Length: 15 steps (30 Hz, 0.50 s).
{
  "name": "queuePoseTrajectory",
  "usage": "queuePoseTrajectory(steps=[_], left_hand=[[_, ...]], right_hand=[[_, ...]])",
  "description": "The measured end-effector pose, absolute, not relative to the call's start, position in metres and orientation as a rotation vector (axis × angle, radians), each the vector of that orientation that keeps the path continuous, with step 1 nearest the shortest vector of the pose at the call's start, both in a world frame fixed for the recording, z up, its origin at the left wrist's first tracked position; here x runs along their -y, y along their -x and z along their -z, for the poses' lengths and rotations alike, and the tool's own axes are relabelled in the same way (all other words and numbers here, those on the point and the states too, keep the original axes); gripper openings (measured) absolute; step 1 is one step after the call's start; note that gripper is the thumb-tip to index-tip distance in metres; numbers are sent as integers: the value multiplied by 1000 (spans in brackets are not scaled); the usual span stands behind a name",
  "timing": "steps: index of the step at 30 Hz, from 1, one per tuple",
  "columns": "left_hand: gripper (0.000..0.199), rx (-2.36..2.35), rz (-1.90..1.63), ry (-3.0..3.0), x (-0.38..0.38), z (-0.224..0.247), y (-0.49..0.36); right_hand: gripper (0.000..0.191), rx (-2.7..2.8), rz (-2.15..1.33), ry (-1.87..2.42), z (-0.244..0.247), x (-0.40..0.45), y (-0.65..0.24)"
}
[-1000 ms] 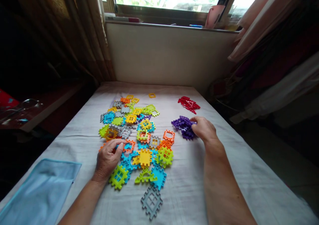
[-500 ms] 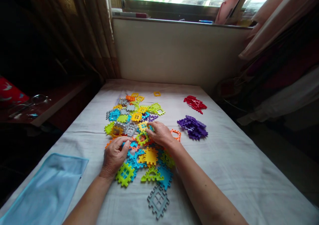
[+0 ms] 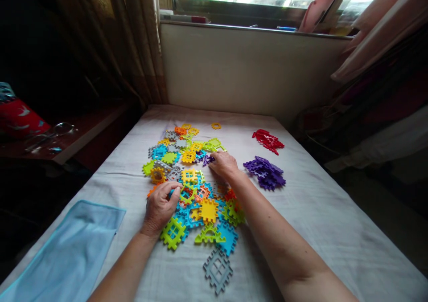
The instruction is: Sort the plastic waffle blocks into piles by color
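My right hand (image 3: 224, 164) reaches to the far right side of a heap of colourful toothed plastic building pieces. Its fingertips are closed on a small purple building piece (image 3: 207, 160), which they partly hide. My left hand (image 3: 162, 205) rests at the heap's left side, thumb and forefinger pinched at the edge of a lime-green window-shaped piece (image 3: 187, 195). Close to the hands lie a yellow square piece (image 3: 209, 210), a yellow window piece (image 3: 189, 176) and an orange one (image 3: 202, 193). My right forearm covers some of the heap's right edge.
Separate piles of purple pieces (image 3: 265, 173) and red pieces (image 3: 268, 140) lie on the right of the white-sheeted surface (image 3: 301, 230). A grey window piece (image 3: 218, 271) is nearest me. A light blue cloth bag (image 3: 67, 248) lies left; glasses (image 3: 63, 128) rest on a dark side table.
My right hand has moved away from me, from the middle of the heap to the purple piece. The lime-green piece has shifted toward my left hand. The view has swung slightly left.
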<state>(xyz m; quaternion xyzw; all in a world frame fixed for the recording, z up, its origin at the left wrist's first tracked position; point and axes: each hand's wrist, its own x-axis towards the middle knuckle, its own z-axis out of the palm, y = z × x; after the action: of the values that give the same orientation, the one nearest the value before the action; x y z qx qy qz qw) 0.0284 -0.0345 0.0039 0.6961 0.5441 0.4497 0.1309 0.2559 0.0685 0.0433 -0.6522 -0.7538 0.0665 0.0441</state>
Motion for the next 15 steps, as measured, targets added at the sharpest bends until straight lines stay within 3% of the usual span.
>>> queuePoseTrajectory(steps=[7,15], left_hand=[[24,-1575,-1278,-2016,34,-5,-28],[27,-1598,-1257,-2028,34,-4,-26]], right_hand=[[22,2257,-233,2019,-40,-49,-266],[31,1844,-100,2199,-69,-20,-340]])
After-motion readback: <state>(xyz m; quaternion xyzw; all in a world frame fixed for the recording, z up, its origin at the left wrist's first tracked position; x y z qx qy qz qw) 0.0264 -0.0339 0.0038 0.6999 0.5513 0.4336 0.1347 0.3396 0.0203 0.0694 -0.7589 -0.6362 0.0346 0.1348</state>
